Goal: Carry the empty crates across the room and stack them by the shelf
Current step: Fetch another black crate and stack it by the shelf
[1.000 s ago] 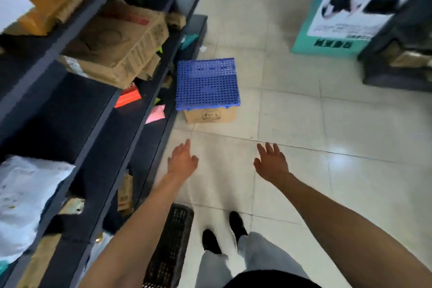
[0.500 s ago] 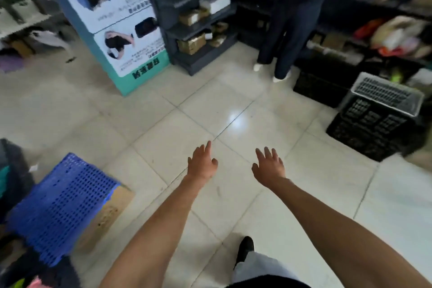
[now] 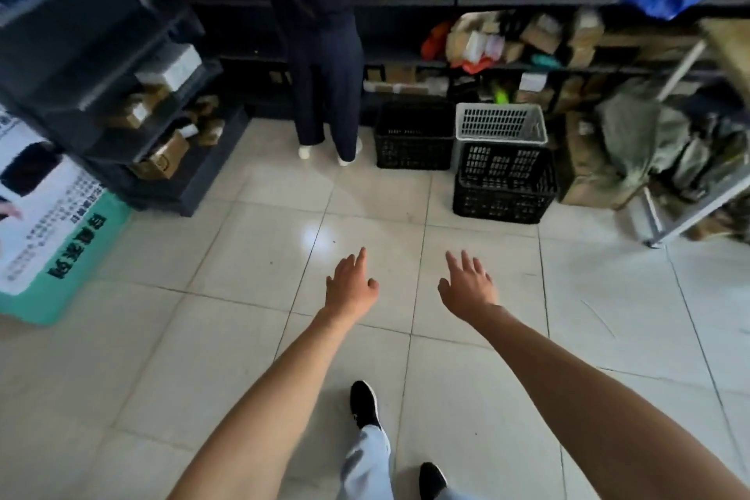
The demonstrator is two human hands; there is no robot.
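Our left hand [image 3: 351, 288] and right hand [image 3: 466, 290] are spread, holding nothing. The black crates [image 3: 414, 138] and grey crate [image 3: 501, 124] sit far right by the shelf [image 3: 568, 0], so probably all hauling remains.

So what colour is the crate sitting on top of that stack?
Light grey or white crate, atop a black crate; seen in the head view.

Arms: both were bare from wrist to elbow, with no sleeve, watch or band showing.
Left hand [image 3: 351, 288]: it was bare, without glove or ring.
Right hand [image 3: 466, 288]: it was bare too, with nothing worn on the fingers.
Trousers: pale grey-blue cloth trousers [image 3: 367, 459] were loose at the leg.
Shoes: plain black low shoes [image 3: 364, 402] were rounded at the toe, with no marking legible.
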